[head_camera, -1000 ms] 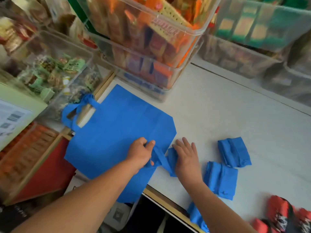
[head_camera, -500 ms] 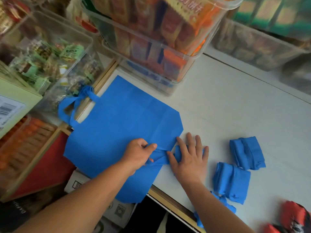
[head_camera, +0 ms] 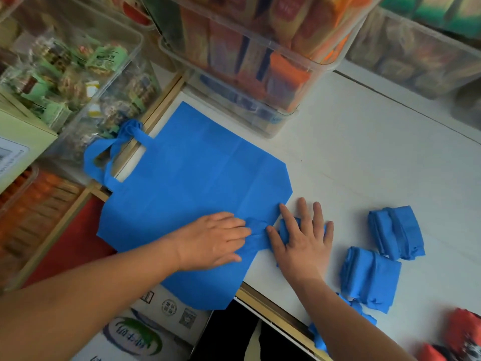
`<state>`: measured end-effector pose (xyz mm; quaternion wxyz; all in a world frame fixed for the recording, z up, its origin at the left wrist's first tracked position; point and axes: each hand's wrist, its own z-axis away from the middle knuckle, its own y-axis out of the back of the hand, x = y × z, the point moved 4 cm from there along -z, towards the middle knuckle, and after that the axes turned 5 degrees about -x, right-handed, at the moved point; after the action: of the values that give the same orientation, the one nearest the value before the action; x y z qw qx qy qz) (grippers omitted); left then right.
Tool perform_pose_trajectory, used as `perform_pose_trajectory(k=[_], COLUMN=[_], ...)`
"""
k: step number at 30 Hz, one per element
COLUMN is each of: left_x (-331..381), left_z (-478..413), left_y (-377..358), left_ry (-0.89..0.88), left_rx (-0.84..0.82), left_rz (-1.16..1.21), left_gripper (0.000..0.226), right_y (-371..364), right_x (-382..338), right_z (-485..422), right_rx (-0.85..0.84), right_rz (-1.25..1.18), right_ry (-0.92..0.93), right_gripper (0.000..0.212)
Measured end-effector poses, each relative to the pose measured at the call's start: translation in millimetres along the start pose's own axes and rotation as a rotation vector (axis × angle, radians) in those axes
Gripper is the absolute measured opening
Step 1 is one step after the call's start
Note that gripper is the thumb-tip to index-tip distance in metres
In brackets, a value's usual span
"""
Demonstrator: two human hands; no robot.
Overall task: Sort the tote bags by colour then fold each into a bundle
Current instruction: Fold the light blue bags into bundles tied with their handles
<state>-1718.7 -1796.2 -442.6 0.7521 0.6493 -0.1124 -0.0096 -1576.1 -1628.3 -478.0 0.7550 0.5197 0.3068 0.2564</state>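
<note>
Blue tote bag [head_camera: 192,183] is laid flat on desk [head_camera: 364,157], overhanging its near edge. Left grip [head_camera: 213,241], fingers straight, is pressed on it as anchor. Right grip [head_camera: 302,241], fingers splayed, is flattened over bunched strap [head_camera: 256,229], likely for folding. Blue bundles [head_camera: 369,274] are set aside.

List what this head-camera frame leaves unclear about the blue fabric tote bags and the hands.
Head view only:
- The flat right hand covers a scrunched blue fabric strip; its shape underneath is hidden.
- The right forearm hides most of a blue bundle at the near edge of the white table.
- Red fabric items are cut off by the bottom-right corner.
- Print on the clear plastic bins is blurred.
</note>
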Motion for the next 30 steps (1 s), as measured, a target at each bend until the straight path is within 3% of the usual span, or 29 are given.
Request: perform_pose_trajectory(k=[6,10,13,16,18,21,26,30], left_x=[-37.1,-38.7,-25.6,-4.7,-2.3,-7.9,-16.1,-20.2], left_z=[6.2,-17.2,-25.2,-27.1,-28.8,-36.2,-31.0,-25.0], left_y=[11.1,33.2,43.1,38.5,36.2,40.2,43.4,32.2], left_ry=[-0.177,-0.243,-0.345,-0.35,-0.25,-0.009,0.483,0.602], left_rx=[-0.151,-0.06,-0.048,-0.112,-0.152,-0.239,-0.075,-0.052], left_rz=[-0.198,-0.267,-0.217,-0.021,0.129,0.315,0.971,1.095], left_gripper=[0.063,0.026,0.022,0.019,0.011,0.017,0.009,0.016], right_y=[1.8,3.0,3.3,3.2,3.6,5.4,9.6,13.6], right_x=[-0.3,1.1,2.5,3.3,3.2,3.9,2.9,1.8], right_z=[0.2,-1.3,-0.5,-1.0,-1.1,-1.4,-0.6,-1.3], right_rx=[-0.046,-0.076,-0.078,-0.059,-0.067,-0.064,-0.099,-0.179], right_rz=[0.009,0.032,0.042,0.046,0.051,0.043,0.049,0.034], right_ry=[0.001,0.003,0.026,0.04,0.046,0.073,0.093,0.065], right_gripper=[0.063,0.065,0.063,0.062,0.064,0.07,0.08,0.075])
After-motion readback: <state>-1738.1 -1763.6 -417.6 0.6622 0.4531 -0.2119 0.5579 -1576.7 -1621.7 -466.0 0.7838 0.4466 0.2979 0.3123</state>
